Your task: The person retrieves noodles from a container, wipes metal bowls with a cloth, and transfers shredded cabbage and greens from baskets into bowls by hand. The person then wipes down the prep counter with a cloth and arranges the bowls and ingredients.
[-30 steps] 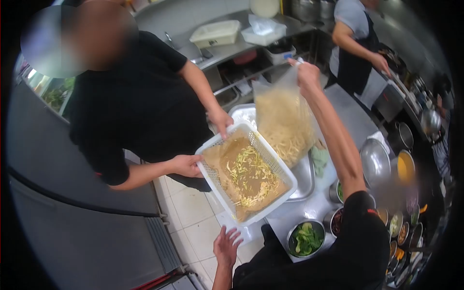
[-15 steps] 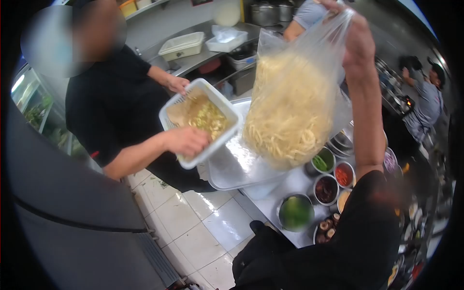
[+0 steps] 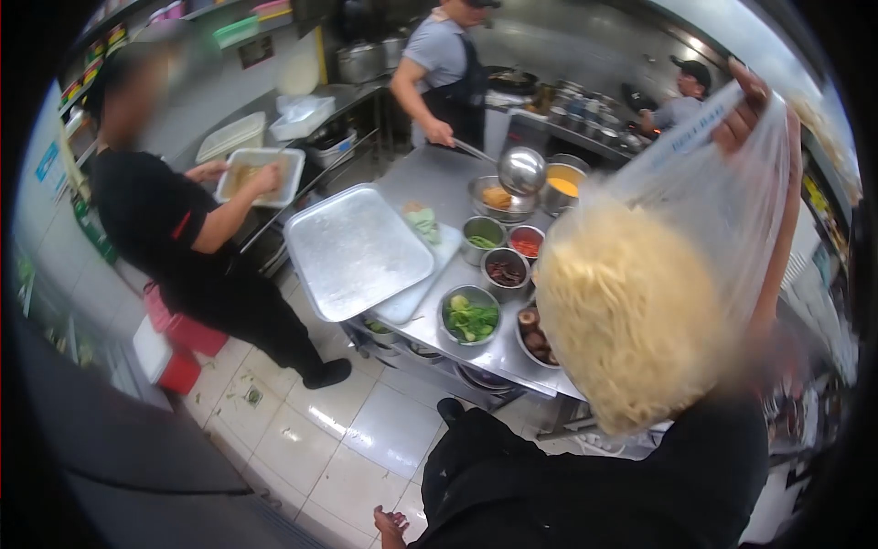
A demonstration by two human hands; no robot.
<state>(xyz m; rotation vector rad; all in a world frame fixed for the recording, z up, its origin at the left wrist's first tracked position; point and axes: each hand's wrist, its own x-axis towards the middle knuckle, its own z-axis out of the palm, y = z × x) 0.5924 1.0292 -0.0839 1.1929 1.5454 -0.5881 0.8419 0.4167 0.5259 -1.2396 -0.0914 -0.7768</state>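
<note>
My right hand [image 3: 745, 110] is raised at the upper right, its fingers closed on the top of a clear plastic bag [image 3: 640, 320] of pale noodles. The bag hangs full in front of my right arm, past the table's right part. Low in the view, my left hand [image 3: 391, 522] is held over the tiled floor with its fingers apart and nothing in it. An empty metal tray [image 3: 359, 249] lies on the steel table, partly over a white board [image 3: 425, 284].
Bowls of greens [image 3: 470, 316], mushrooms [image 3: 532, 337] and red pieces [image 3: 526, 242] stand on the table. At the left a person holds a white basket [image 3: 294, 179]. Another person holds a ladle [image 3: 522, 171] across the table. A cook stands farther back. Red bins [image 3: 179, 373] stand on the floor.
The noodle bag has moved right, away from the tray, still in my right hand. The person with the basket is farther off to the left. My left hand has come back into view.
</note>
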